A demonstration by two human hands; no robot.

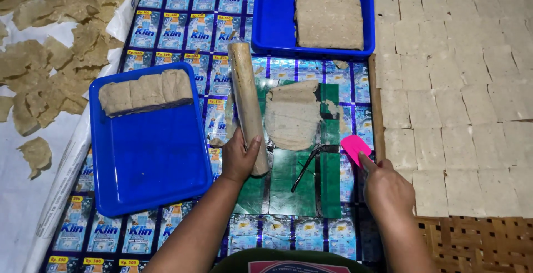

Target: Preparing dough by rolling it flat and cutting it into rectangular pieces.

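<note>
Over sachet-print sheeting (183, 29), left hand (237, 159) grips roller (247, 104), right hand (386, 187) holds scraper (354, 146).

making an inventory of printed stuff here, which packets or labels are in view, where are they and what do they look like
Sachet sheet: joined rectangular sachets in blue, white and yellow, spread as the mat under both blue trays and the hands.
Green panels: plain shiny green strips in the mat's middle.
No screens or signs.

Rolling pin (247, 104): lower end lying hidden under left hand (237, 159). Pink scraper (355, 147): handle disappearing inside right hand (387, 187). Dough-sheet mat (472, 84), at 3 o'clock: running off edge. Dark thin tool (305, 165): staying unidentifiable.
</note>
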